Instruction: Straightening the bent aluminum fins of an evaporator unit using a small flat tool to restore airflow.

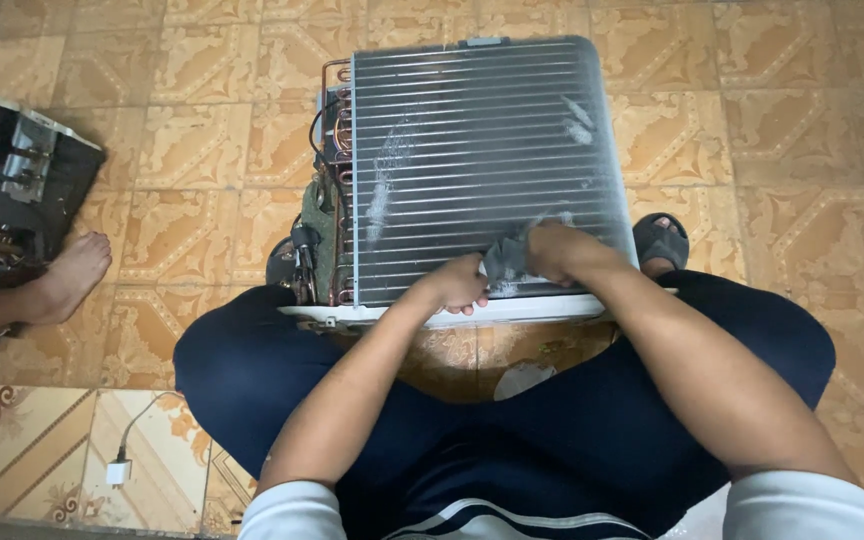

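A finned metal coil unit [472, 140] with copper tubing [335, 110] on its left side lies on the tiled floor between my knees. Pale smears mark its fins. My right hand [557, 250] presses a small grey cloth [505, 258] against the lower fins. My left hand [452, 287] rests on the lower edge of the unit, fingers curled over its white base, beside the cloth. My legs in dark trousers flank the unit.
Another person's bare foot [67, 275] rests at the left, near a dark opened appliance housing [12, 180]. A white charger plug with cable [119, 470] lies on the floor lower left. A dark sandal [660, 240] sits right of the unit.
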